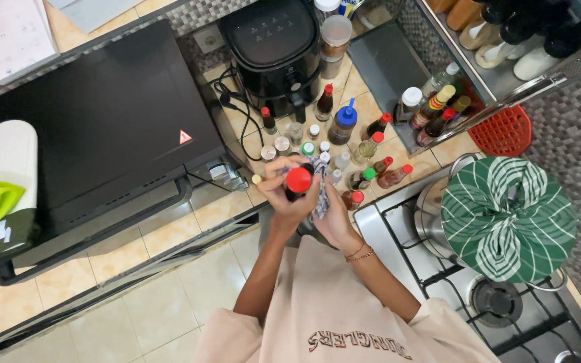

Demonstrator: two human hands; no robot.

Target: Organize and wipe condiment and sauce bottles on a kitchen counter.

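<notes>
Small red triangular warning sticker (185,137) on the black oven top, white printed paper sheet (13,33) at the upper left corner, dark touch control panel (268,30) on the black air fryer.

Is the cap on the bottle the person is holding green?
No. The bottle gripped in the left hand has a red cap, while the right hand presses a patterned cloth against it.

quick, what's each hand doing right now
left hand: closed around a dark red-capped bottle
right hand: holding a blue-and-white patterned cloth against the bottle
</notes>
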